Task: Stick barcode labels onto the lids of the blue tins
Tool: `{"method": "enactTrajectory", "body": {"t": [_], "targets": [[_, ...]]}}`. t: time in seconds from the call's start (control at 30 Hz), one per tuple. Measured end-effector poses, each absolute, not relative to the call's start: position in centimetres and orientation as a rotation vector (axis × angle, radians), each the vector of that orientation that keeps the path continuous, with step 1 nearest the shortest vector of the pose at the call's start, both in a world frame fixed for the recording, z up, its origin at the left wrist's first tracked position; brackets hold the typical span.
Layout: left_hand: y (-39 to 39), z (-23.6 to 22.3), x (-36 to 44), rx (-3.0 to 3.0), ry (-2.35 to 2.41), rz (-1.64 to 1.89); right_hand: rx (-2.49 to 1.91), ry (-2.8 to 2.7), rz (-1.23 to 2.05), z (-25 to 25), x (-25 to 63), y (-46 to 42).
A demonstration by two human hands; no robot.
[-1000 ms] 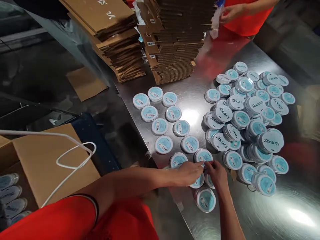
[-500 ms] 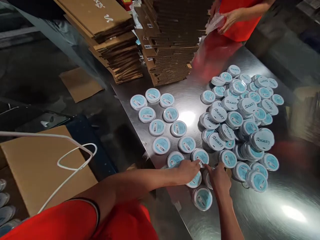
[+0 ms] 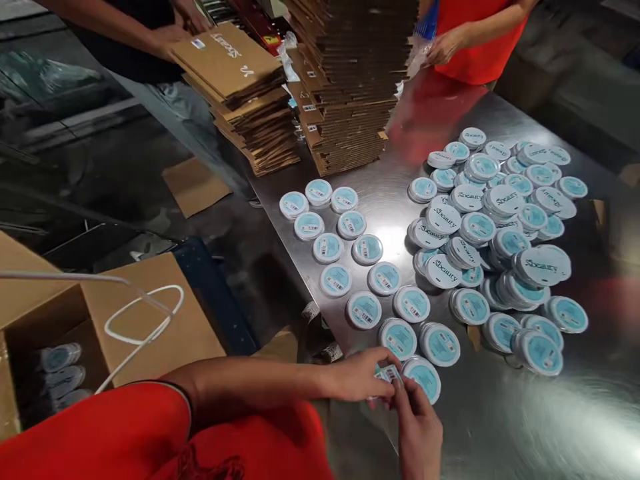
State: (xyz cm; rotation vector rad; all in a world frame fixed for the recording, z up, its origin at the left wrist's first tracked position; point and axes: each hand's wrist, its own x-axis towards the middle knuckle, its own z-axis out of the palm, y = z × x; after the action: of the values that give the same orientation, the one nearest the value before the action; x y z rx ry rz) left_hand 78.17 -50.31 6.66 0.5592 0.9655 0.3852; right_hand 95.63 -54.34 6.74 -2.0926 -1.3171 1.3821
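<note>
Close to the table edge my left hand (image 3: 357,375) pinches a few small white labels (image 3: 389,375) with barcode print. The thumb and fingers of my right hand (image 3: 417,413) are closed on the right-hand end of the same labels. Directly behind the fingers sits a round tub (image 3: 424,379) with a pale blue top, partly covered by my right hand. Two more such tubs, one with a barcode sticker (image 3: 399,339) and another tub (image 3: 441,345), lie just beyond. Barcode stickers show on the tubs in the spread-out group (image 3: 366,310) farther up the table edge.
Many tubs are piled at the right (image 3: 480,228), some showing white printed faces. Tall stacks of flattened cardboard (image 3: 350,127) stand at the back. An open carton (image 3: 150,313) holding tubs is at lower left, crossed by a white cable (image 3: 143,343). Two other people stand behind the table.
Both hands have drawn back from a tub towards the table edge and come together on the labels. That tub now shows a barcode sticker. The view has shifted, bringing a second person into sight.
</note>
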Motion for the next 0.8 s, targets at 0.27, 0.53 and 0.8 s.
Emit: {"method": "enactTrajectory", "body": {"t": [0.27,0.53,0.8], "targets": [[-51.3,6.1,79.3,0.650,1.150,0.351,-2.262,-1.275,1.314,7.2,96.3,-55.7],[-51.1,5.7,80.0,0.765,1.209,0.246,-2.205,-1.320,1.280,6.8,97.9,-54.1],[-46.8,5.2,84.0,1.628,1.170,0.112,-2.335,-1.237,1.059,4.7,106.2,-45.2]]}}
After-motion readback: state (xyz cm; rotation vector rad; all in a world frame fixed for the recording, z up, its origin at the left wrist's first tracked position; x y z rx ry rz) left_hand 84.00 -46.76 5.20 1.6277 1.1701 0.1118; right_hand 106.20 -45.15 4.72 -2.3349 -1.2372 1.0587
